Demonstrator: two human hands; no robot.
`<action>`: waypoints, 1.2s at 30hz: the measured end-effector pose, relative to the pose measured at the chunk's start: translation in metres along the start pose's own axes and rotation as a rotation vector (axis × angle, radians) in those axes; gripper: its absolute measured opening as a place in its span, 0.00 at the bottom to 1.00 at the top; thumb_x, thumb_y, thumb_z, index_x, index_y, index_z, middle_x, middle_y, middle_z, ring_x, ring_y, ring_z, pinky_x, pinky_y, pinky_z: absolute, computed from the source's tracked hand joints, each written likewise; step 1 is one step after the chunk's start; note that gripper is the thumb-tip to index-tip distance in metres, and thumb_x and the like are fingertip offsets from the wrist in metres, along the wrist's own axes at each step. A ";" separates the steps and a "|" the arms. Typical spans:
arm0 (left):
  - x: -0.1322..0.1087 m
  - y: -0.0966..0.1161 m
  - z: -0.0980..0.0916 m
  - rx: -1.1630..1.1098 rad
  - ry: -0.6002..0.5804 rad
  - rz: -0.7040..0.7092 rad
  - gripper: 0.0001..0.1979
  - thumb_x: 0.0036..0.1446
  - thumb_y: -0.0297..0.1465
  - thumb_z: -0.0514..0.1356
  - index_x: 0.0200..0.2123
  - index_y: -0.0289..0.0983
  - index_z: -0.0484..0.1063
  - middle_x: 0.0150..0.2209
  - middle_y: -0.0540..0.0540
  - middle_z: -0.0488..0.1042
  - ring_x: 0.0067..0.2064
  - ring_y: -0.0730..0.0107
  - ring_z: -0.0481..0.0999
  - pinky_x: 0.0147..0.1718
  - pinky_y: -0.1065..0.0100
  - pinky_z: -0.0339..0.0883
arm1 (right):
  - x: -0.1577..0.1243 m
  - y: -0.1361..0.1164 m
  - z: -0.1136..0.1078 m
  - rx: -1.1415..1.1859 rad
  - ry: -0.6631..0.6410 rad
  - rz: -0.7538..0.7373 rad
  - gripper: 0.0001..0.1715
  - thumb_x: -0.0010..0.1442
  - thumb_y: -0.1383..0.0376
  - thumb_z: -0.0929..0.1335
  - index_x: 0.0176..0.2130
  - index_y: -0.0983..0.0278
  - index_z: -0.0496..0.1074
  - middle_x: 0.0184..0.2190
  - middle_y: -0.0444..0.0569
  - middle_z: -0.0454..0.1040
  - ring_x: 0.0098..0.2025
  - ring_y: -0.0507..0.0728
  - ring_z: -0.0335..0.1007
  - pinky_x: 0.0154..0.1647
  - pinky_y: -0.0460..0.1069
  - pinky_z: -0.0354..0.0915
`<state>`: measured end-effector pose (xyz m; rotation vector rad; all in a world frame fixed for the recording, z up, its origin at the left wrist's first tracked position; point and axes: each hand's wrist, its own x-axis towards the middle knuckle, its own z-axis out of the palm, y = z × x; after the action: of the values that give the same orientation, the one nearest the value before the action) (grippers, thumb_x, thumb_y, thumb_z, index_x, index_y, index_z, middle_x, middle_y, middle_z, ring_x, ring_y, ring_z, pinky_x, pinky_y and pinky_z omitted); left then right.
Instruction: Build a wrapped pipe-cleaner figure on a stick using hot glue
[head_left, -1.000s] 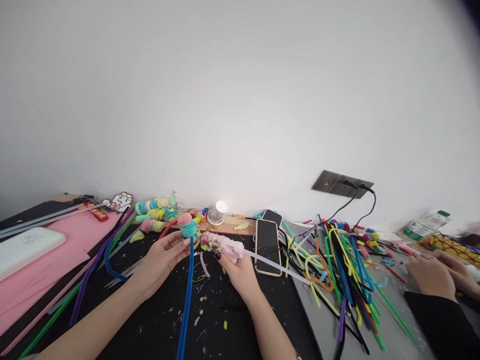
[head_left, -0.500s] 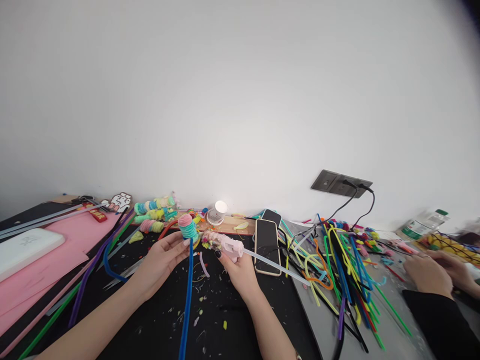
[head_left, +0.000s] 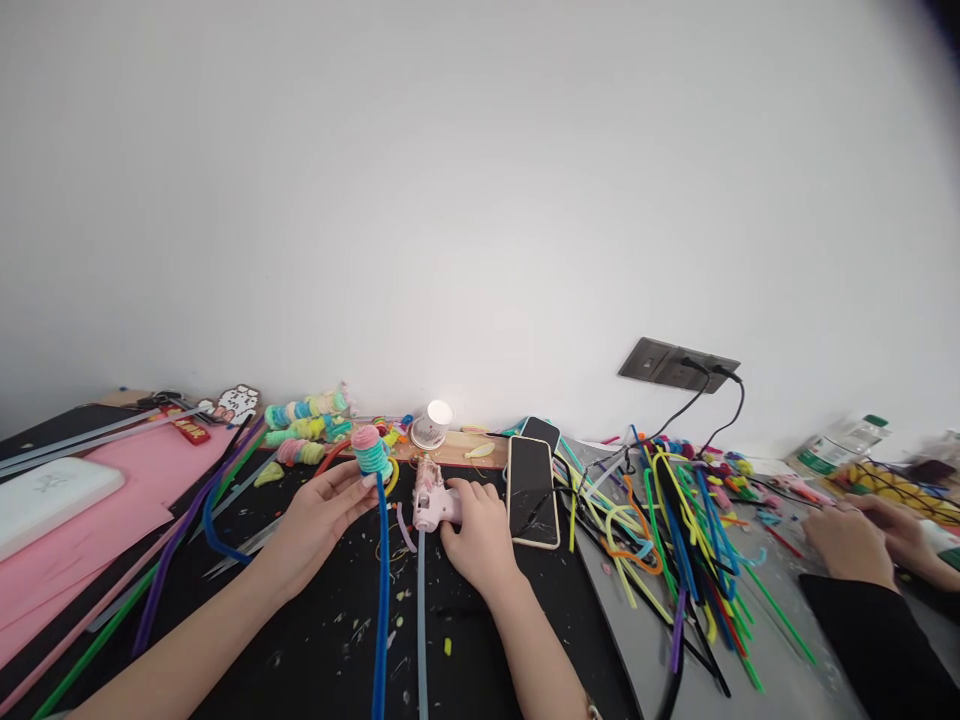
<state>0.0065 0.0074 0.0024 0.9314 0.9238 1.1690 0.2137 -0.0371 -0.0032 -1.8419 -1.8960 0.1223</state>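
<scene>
My left hand [head_left: 330,515] pinches a small coil of wound pipe cleaner [head_left: 371,455], pink on top and turquoise below. From it a long blue pipe cleaner [head_left: 381,600] hangs toward me. Just right of it, my right hand [head_left: 480,530] is wrapped round the grip of a pale pink hot glue gun [head_left: 429,505]. The gun's nozzle end, crusted with glue and coloured bits, points at the wall. A translucent glue stick [head_left: 422,630] sticks out of its back toward me. Scraps lie on the black mat [head_left: 315,650] beneath.
Finished-looking coils [head_left: 300,430] and a paper cup [head_left: 433,423] stand along the wall. A phone [head_left: 533,490] and a pile of pipe cleaners [head_left: 697,560] lie right. Pink sheets [head_left: 157,480] lie left. At far right, a co-worker's hands [head_left: 851,545] are near a bottle [head_left: 847,445].
My right hand has swung the glue gun from pointing left at the coil to pointing at the wall, so its glue stick now runs toward me. My left hand barely moved.
</scene>
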 end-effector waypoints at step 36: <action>-0.008 0.003 0.007 0.052 -0.320 -0.128 0.14 0.51 0.34 0.70 0.43 0.42 0.80 0.41 0.47 0.82 0.41 0.67 0.77 0.43 0.69 0.71 | -0.011 -0.027 -0.005 0.742 0.230 -0.110 0.12 0.59 0.65 0.62 0.24 0.61 0.59 0.20 0.40 0.59 0.23 0.51 0.57 0.25 0.45 0.53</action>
<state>0.0106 -0.0010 0.0088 1.0502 0.7446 0.8605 0.1903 -0.0514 0.0086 -1.1896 -1.5014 0.4818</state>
